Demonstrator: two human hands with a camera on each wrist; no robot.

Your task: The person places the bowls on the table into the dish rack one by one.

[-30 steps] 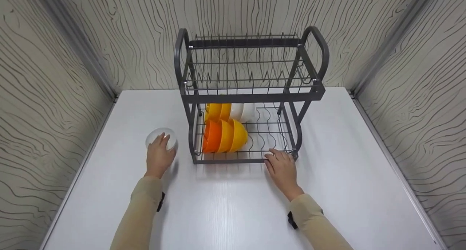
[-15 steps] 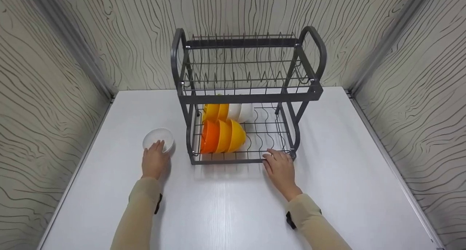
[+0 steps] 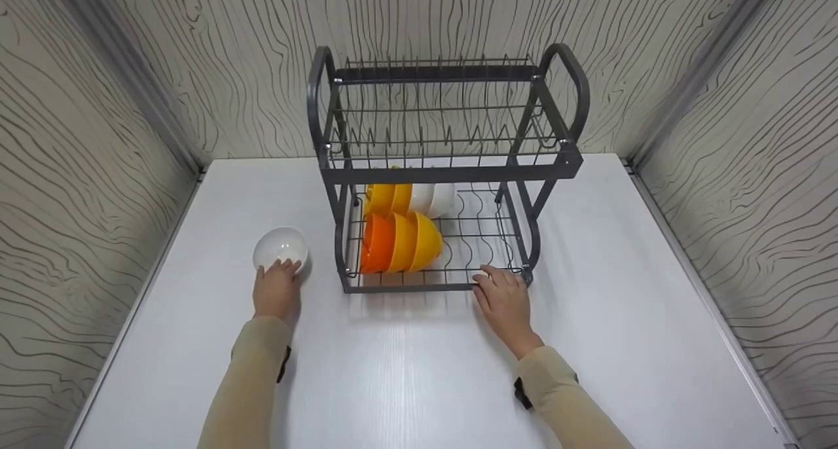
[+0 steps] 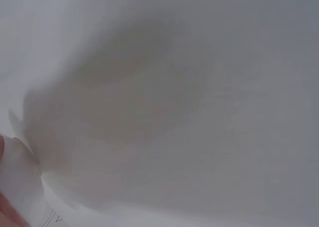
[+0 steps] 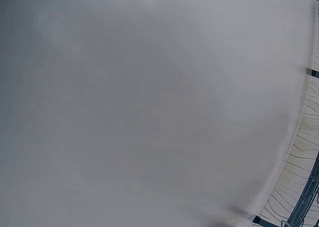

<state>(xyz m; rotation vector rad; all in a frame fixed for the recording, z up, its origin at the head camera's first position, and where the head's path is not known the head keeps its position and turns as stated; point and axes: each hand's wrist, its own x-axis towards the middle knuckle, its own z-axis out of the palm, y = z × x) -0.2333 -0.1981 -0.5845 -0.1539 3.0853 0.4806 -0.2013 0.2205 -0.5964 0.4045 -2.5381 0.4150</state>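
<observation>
At the left of the head view a white bowl (image 3: 277, 241) stands upright, its hollow facing up. My left hand (image 3: 275, 293) pinches its near rim, fingertips reaching inside. In the left wrist view, fingers (image 4: 9, 214) show at the left edge against the white bowl (image 4: 21, 179). A dark two-tier dish rack (image 3: 452, 173) stands in the middle. My right hand (image 3: 505, 308) grips the lower front rail near its right corner, fingers over the bar. The right wrist view shows mostly white tabletop and no hand.
On the rack's lower tier an orange bowl (image 3: 376, 246) and yellow bowls (image 3: 429, 243) stand on edge in a front row. Behind them are more yellow bowls (image 3: 386, 199) and white bowls (image 3: 442, 200). Patterned walls (image 3: 118, 194) enclose the white table (image 3: 393, 383).
My left hand has drawn back slightly toward me and left, from over the bowl to its near rim. The bowl has shifted slightly left and its inside shows more. The right hand stays on the rack.
</observation>
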